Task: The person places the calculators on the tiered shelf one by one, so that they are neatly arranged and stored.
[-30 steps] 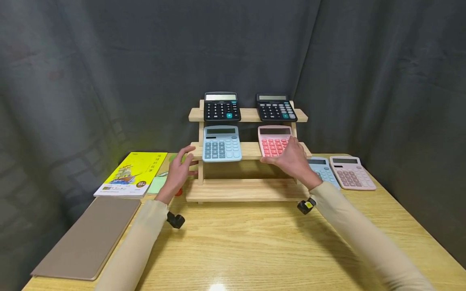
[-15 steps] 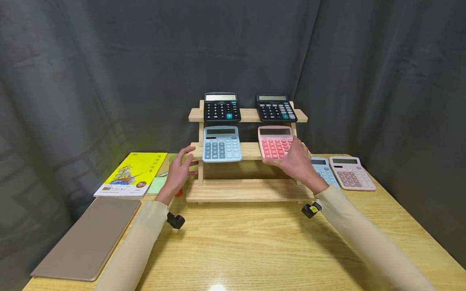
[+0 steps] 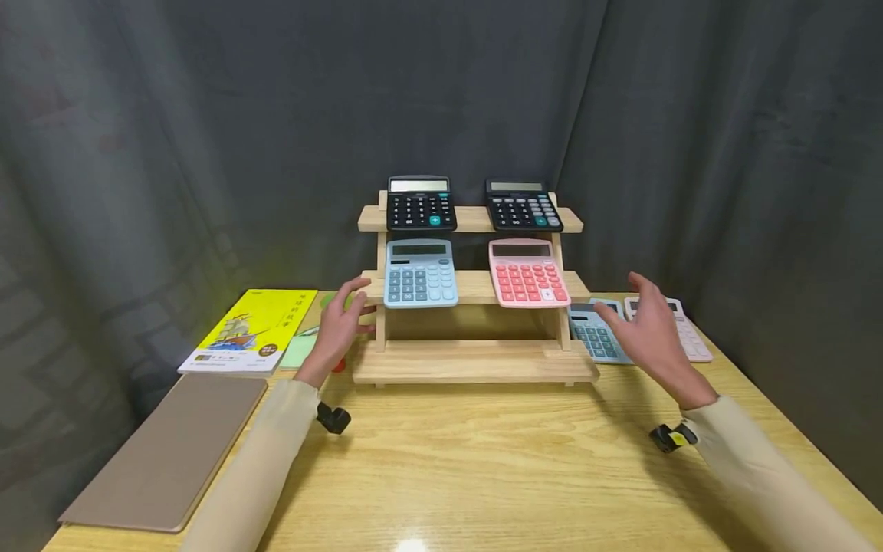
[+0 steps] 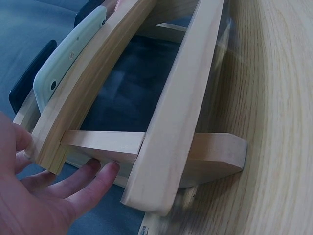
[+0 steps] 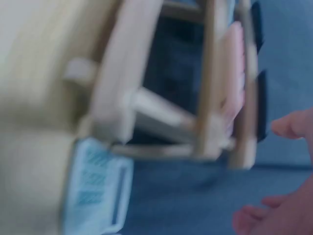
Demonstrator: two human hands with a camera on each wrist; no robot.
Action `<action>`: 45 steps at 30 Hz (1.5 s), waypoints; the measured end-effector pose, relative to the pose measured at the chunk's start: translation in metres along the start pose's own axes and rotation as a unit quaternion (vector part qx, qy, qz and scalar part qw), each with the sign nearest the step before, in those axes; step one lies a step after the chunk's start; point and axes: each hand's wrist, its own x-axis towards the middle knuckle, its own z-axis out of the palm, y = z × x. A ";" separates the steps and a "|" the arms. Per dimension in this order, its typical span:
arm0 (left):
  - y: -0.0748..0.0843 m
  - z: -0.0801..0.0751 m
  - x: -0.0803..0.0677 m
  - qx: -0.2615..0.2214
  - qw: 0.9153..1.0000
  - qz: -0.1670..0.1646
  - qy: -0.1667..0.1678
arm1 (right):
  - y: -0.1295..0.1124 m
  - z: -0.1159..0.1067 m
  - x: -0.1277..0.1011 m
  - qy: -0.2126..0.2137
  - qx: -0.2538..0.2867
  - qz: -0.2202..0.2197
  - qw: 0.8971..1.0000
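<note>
Left hand (image 3: 339, 326): fingers relaxed, touching left end of wooden rack (image 3: 472, 360) | Right hand (image 3: 648, 333): fingers spread, holding nothing, above blue calculator (image 3: 595, 335) on table (image 3: 483, 475) | Pink calculator (image 3: 527, 274): on rack's middle shelf

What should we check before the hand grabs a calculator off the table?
1. Right hand free, fingers spread: ok.
2. Blue calculator on the table in reach, right by the fingers: ok.
3. Left hand steadying the wooden rack: ok, fingers touch its left end.
4. Bottom shelf has room: ok, nothing lies on it.
5. Pink calculator sits well on the middle shelf: ok.
6. Pale pink calculator out of the way: cannot tell, the hand partly hides it.
</note>
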 end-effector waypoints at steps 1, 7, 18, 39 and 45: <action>0.000 0.000 0.000 0.004 1.000 -0.001 0.000 | 0.009 -0.001 -0.002 0.001 0.001 -0.009 1.000; -0.001 0.000 -0.001 0.007 1.000 0.002 0.002 | 0.056 0.004 -0.006 -0.032 -0.026 -0.039 0.998; -0.002 0.000 0.000 -0.009 1.000 0.003 0.005 | 0.096 0.027 0.003 -0.165 -0.021 0.004 0.986; -0.005 0.000 0.001 -0.020 1.000 0.012 0.000 | 0.103 0.049 0.030 -0.164 -0.077 0.014 0.983; -0.005 0.000 0.001 -0.015 1.000 0.012 0.000 | 0.103 0.055 0.037 -0.182 -0.104 0.039 0.977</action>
